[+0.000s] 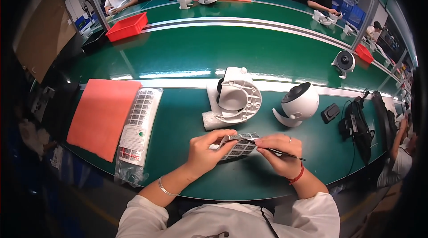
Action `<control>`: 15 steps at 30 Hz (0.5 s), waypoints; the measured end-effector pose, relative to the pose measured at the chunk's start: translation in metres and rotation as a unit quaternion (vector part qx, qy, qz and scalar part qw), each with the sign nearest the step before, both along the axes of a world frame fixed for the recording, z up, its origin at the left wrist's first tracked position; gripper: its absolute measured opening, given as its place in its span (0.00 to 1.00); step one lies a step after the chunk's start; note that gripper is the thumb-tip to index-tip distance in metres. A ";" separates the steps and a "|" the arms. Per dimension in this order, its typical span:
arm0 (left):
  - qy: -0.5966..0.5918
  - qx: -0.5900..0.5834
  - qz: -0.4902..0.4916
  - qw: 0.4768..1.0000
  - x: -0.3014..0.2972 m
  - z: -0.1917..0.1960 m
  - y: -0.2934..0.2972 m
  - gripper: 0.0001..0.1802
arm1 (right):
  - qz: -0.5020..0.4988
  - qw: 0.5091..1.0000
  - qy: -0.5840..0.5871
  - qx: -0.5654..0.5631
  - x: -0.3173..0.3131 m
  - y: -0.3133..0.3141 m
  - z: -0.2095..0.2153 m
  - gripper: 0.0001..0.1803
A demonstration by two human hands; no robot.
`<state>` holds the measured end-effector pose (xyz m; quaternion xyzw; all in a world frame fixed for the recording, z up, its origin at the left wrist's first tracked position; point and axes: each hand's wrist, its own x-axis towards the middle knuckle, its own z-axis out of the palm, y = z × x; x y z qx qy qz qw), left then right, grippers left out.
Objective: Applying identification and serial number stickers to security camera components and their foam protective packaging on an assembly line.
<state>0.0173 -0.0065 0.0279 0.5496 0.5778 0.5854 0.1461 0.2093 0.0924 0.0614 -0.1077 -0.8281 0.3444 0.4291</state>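
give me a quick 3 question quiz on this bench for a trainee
1. True or false: the left hand holds the label sheet.
2. What does the right hand hold? A) a thin pointed tool B) a red bin C) a cable
3. Which thing lies at the left end of the green bench, beside the bagged label sheets?

Key
1. True.
2. A.
3. The orange pad.
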 end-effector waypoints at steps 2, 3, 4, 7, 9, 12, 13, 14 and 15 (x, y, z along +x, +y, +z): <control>0.013 -0.012 -0.017 1.000 -0.002 -0.001 0.001 0.15 | 0.001 1.000 0.002 -0.010 0.000 0.000 0.000 0.10; 0.012 -0.012 -0.018 1.000 -0.003 0.000 0.002 0.15 | 0.002 1.000 0.004 -0.021 0.000 0.000 0.000 0.10; 0.021 -0.008 -0.030 0.999 -0.003 0.004 0.002 0.16 | -0.004 1.000 -0.003 -0.022 0.001 0.001 -0.001 0.10; 0.032 -0.023 -0.059 0.998 -0.005 0.008 0.001 0.19 | -0.029 0.999 0.001 -0.030 0.003 0.004 -0.002 0.10; 0.015 -0.040 -0.096 0.994 -0.007 0.011 0.002 0.25 | -0.057 0.998 0.011 -0.010 0.004 0.010 0.000 0.10; 0.036 -0.090 -0.113 0.989 -0.014 0.008 0.002 0.38 | -0.071 0.997 0.043 0.003 0.001 0.017 0.000 0.11; 0.034 -0.097 -0.100 0.990 -0.016 0.008 0.003 0.40 | -0.074 0.995 0.046 0.044 0.000 0.019 0.000 0.11; 0.031 -0.104 -0.086 0.990 -0.018 0.007 0.004 0.42 | -0.077 0.992 0.049 0.085 0.000 0.022 0.000 0.12; 0.041 -0.117 -0.074 0.990 -0.023 0.002 0.005 0.46 | -0.068 0.987 0.041 0.137 -0.002 0.026 -0.002 0.14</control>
